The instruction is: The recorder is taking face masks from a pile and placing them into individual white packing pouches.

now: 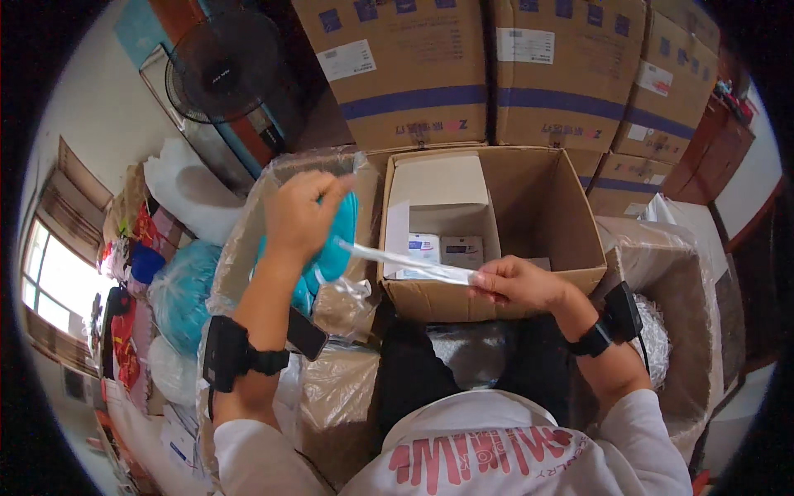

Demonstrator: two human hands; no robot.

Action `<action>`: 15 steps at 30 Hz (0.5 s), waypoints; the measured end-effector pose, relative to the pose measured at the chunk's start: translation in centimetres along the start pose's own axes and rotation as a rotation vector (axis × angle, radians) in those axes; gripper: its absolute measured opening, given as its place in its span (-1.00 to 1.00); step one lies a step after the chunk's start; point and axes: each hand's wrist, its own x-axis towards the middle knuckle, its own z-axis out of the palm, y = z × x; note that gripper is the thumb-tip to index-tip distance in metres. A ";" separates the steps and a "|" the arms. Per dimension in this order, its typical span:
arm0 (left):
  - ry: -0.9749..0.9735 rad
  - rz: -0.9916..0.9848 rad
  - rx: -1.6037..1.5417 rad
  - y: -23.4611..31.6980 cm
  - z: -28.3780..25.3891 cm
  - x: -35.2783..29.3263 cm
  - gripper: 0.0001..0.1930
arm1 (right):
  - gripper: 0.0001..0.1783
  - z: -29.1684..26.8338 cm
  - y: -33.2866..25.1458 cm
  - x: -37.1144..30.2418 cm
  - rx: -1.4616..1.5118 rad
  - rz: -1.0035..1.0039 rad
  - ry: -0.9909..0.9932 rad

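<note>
My left hand [302,215] is raised over the open carton on the left, with its fingers curled closed on a teal soft piece [339,240]. I cannot make out exactly what kind of piece it is. A glossy white strip [405,262] runs taut from beside the teal piece across to my right hand [517,283]. There the thumb and fingers pinch its end, in front of the middle carton. More teal material shows below my left hand, partly hidden by the wrist. Black bands with small devices sit on both forearms.
Before me stands an open carton [463,299] with white boxes [462,250] inside. A plastic-lined carton [666,248] at the right holds a whitish bundle [651,339]. Stacked cartons [413,74] fill the back. At the left are a fan [222,68] and a bag of teal items [178,285].
</note>
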 end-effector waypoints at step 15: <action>-0.505 -0.193 -0.728 6.2 8.8 -12.4 -0.68 | -0.73 7.1 1.8 -0.7 -0.378 -0.327 0.045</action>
